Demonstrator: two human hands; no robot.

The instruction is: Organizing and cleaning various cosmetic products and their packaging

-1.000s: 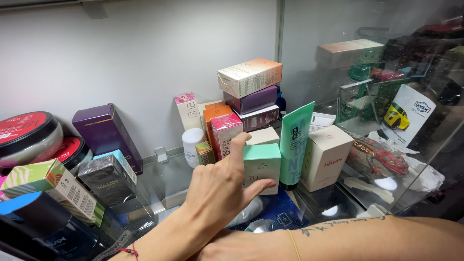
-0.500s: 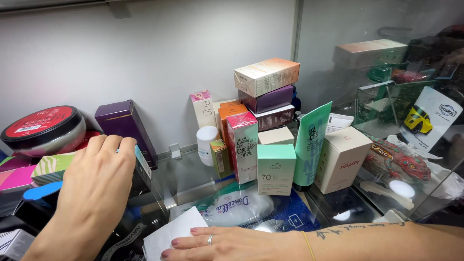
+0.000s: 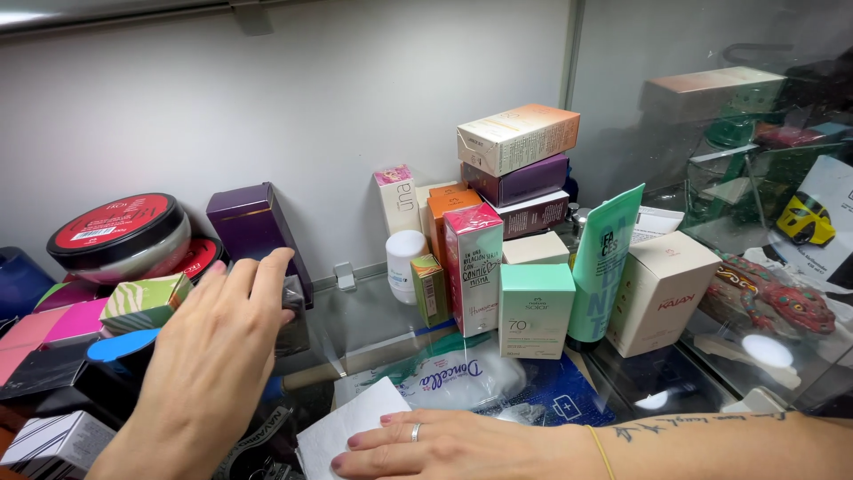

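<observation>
Clearly the left hand (image 3: pixel 209 356) is nearer, its spread fingers (image 3: pixel 258 280) draped over the dark box (image 3: pixel 291 316) leaning just below the purple box (image 3: pixel 253 227), while the right hand (image 3: pixel 444 444) lies flat, fingers extended, on white paper (image 3: pixel 342 427).

We see a dark, glossy rectangular box (image 3: pixel 291 313) upright beside the purple carton, and a white paper sheet (image 3: pixel 348 428) lying flat on the glass shelf.

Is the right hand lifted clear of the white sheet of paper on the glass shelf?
No: the right hand lies flat with its fingertips resting on the white sheet of paper.
</observation>
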